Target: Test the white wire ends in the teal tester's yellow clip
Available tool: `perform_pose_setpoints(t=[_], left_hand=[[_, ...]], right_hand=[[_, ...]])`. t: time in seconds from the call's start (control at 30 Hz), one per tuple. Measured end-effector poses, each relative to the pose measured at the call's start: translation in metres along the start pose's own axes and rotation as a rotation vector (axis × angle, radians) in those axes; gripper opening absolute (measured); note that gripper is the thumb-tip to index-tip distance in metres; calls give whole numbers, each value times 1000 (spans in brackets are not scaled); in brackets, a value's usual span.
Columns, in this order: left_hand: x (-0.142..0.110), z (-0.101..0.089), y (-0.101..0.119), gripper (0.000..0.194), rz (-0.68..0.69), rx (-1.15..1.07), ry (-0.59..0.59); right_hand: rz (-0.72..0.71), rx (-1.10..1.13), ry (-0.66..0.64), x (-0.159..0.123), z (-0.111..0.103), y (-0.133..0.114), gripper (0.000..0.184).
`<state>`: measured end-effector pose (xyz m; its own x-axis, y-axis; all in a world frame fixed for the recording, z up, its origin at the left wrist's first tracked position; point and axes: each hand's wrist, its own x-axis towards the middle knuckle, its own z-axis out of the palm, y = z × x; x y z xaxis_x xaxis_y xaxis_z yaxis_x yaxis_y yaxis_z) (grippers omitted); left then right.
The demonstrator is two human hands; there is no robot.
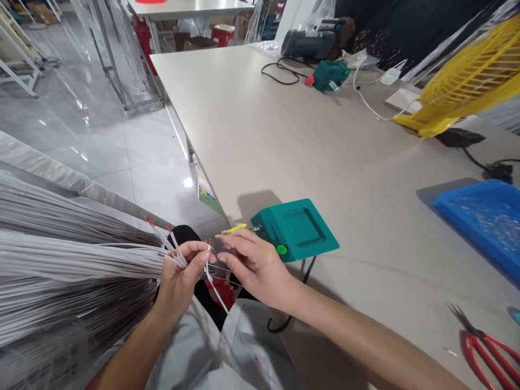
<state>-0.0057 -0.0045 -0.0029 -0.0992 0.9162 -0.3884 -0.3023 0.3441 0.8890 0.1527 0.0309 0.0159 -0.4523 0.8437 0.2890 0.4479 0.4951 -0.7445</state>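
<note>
My left hand (182,276) is closed around the ends of several thin white cables (60,254) that fan in from a big bundle at the left; their stripped tips show red. My right hand (252,262) pinches one white wire (213,281) near my left hand's fingers. Just beyond my right fingers, a yellow-sleeved wire tip (235,228) points into the side of a small teal box (296,230) with a green button, which sits at the table's near left edge.
On the beige table (284,135): a blue tray (483,222) at right, red scissors (487,346) bottom right, a yellow fan (467,81), a second teal device (329,75) with black and white cords at the back. Glossy floor and metal racks lie left.
</note>
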Motion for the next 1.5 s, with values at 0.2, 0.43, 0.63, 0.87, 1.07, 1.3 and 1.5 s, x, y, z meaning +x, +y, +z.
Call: perform_pose_setpoints(t=[0.2, 0.43, 0.63, 0.87, 1.07, 1.3, 1.5], left_hand=[[-1, -1, -5, 14, -13, 37, -103], [-3, 6, 2, 13, 64, 168, -84], [0, 0, -1, 27, 123, 332, 119], [2, 2, -13, 16, 180, 376, -192], [-1, -2, -13, 17, 108, 420, -354], [3, -1, -2, 36, 156, 211, 35], [1, 9, -1, 18, 300, 280, 121]], right_hand=[[154, 466, 60, 4, 18, 5, 9], [369, 1033, 22, 3, 23, 10, 18], [56, 521, 170, 7, 1, 4, 9], [-13, 362, 6, 5, 13, -3, 17], [90, 385, 51, 3, 18, 2, 23], [128, 344, 121, 2, 20, 7, 24], [52, 250, 3, -1, 26, 6, 18]])
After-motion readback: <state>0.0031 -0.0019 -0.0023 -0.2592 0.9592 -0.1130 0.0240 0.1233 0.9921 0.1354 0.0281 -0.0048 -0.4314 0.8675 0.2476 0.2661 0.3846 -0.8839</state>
